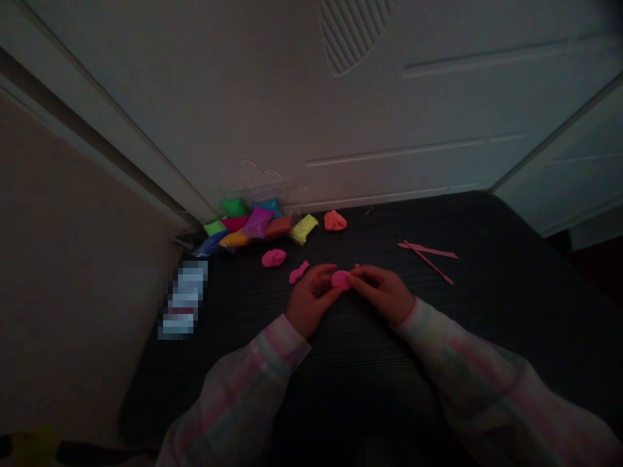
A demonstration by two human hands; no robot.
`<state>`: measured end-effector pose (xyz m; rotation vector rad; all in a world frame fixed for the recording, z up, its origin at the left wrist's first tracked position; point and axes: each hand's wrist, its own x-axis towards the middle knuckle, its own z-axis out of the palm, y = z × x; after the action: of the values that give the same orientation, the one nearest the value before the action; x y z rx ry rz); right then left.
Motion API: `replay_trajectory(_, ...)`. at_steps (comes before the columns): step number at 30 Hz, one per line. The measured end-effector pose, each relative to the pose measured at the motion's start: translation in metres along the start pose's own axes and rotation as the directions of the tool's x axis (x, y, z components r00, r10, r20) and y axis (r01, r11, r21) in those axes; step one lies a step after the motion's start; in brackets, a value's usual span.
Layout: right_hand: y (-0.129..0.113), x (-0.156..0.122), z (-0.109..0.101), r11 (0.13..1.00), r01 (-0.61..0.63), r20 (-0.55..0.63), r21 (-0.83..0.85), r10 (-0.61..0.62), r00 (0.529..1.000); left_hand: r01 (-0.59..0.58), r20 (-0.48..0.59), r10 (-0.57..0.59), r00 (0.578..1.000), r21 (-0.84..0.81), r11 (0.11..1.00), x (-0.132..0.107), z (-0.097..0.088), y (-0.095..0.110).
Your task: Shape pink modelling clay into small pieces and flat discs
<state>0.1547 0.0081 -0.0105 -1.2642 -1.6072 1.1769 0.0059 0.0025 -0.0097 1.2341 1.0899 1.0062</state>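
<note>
Between my two hands is a flattened round piece of bright pink modelling clay (340,280). My left hand (311,295) pinches its left side with thumb and fingers. At its right edge, my right hand (384,292) grips it with thumb and forefinger. A longer pink clay piece (298,272) lies just behind my left hand, and a rounded pink lump (274,258) rests farther left. A small pink bit (357,265) peeks out behind my right fingers, mostly hidden. An orange clay lump (335,220) sits farther back.
At the back left lies a clear bag with several coloured clay packets (257,222), beside a yellow packet (304,229). Two crossed pink modelling tools (431,256) lie to the right. A blurred-out bright object (183,299) is at the left edge of the dark table (360,389). A white panel (292,97) stands behind.
</note>
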Motion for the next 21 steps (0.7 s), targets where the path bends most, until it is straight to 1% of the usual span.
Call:
replay_trajectory(2,0.0003,0.0006,0.0004,0.995,-0.034,-0.013,0.097,0.035,0.999,0.061,-0.013,-0.062,0.998,-0.041,0.997,0.0016,-0.0010,0.0018)
replay_trajectory(4,-0.0008,0.0006,0.0007,0.983,-0.069,-0.006,0.170,0.071,0.997,0.106,-0.034,-0.107,0.994,-0.026,0.994,0.0031,-0.0029,0.0025)
replay_trajectory(6,-0.0019,0.0002,0.0014,0.975,-0.089,0.014,0.202,0.088,0.996,0.126,-0.058,-0.125,0.990,0.006,0.992,0.0042,-0.0049,0.0019)
replay_trajectory(11,-0.0015,-0.0013,0.0036,0.972,-0.098,0.029,0.214,0.094,0.995,0.131,-0.078,-0.129,0.989,0.018,0.991,0.0051,-0.0071,-0.0023)
replay_trajectory(17,0.0007,-0.0012,0.0046,0.962,-0.113,0.042,0.247,0.106,0.993,0.113,-0.096,-0.119,0.988,-0.064,0.992,0.0039,-0.0049,-0.0023)
replay_trajectory(21,0.0009,-0.0017,0.0050,0.955,-0.124,0.076,0.269,0.107,0.991,0.108,-0.090,-0.107,0.990,0.005,0.994,0.0029,-0.0050,0.0013)
